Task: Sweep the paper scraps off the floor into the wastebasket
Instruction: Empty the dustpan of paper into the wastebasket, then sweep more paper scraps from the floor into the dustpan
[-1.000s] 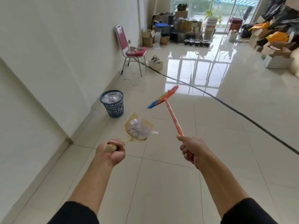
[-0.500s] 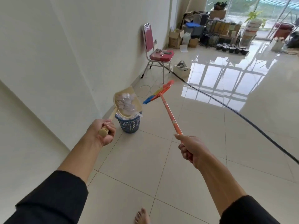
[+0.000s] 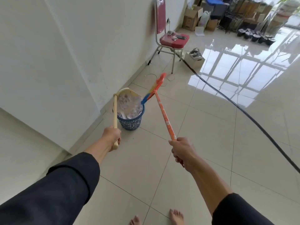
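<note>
A shiny tiled floor (image 3: 211, 143) is seen, with a white wall (image 3: 56, 54) on the left side. A red chair (image 3: 172, 38) is stood by the wall farther off, and a black cable (image 3: 243, 111) is laid across the tiles.

Both arms are stretched out forward and down. Dark sleeves (image 3: 65, 184) are pushed up to the elbows.

The blue wastebasket (image 3: 130, 118) is set on the floor close to the wall. It is filled with paper scraps (image 3: 129, 109).

The broom (image 3: 162, 109) is held up off the floor, with its orange stick slanted and its bright bristles up beside the basket's far rim. The cream dustpan (image 3: 128, 93) is tipped over the wastebasket, and its long handle is pointed back to the left hand.

The left hand (image 3: 112, 138) is closed tight around the low end of the dustpan handle. The right hand (image 3: 181, 151) is closed tight around the broom stick.

Half a second ago the dustpan was held higher, with the scraps lying in it. Now it has been lowered and tipped, and the scraps are seen at the top of the basket. The basket is now nearer in the view.

The wastebasket is found just ahead of the left hand, and farther from the right hand. Two bare feet (image 3: 176, 216) are seen at the bottom edge.
</note>
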Motion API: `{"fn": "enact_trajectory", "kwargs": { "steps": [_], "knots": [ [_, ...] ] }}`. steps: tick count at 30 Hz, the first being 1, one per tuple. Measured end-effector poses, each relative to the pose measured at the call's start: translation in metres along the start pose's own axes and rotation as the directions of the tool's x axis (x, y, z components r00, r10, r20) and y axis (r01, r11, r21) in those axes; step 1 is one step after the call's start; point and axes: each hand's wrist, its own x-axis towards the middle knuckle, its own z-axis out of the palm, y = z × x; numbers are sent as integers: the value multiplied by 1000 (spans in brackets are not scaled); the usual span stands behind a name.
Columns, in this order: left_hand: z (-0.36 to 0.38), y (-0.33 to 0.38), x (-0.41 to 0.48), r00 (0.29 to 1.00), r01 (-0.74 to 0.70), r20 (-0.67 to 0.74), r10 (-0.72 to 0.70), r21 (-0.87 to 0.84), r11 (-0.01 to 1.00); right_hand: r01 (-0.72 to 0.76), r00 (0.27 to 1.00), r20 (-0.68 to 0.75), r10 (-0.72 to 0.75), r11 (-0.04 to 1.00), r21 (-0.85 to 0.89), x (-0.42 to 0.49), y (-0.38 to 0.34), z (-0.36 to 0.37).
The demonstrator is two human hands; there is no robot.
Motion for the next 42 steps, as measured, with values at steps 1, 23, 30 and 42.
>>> {"fn": "enact_trajectory", "kwargs": {
  "steps": [1, 23, 30, 42],
  "knots": [
    [5, -6, 3, 1000, -8, -9, 9, 54, 999, 8, 1000, -2, -8, 998, -54, 7, 1, -3],
    [107, 68, -79, 960, -75, -229, 159, 338, 938, 126, 987, 146, -73, 907, -402, 74, -37, -130],
    [113, 72, -98, 949, -101, -240, 206, 386, 917, 129, 977, 209, -41, 893, -430, 70, -32, -134],
    [60, 101, -128, 977, -66, -211, 20, -214, 975, 327, 944, 216, -250, 805, -496, 43, -63, -149]
  ]
}}
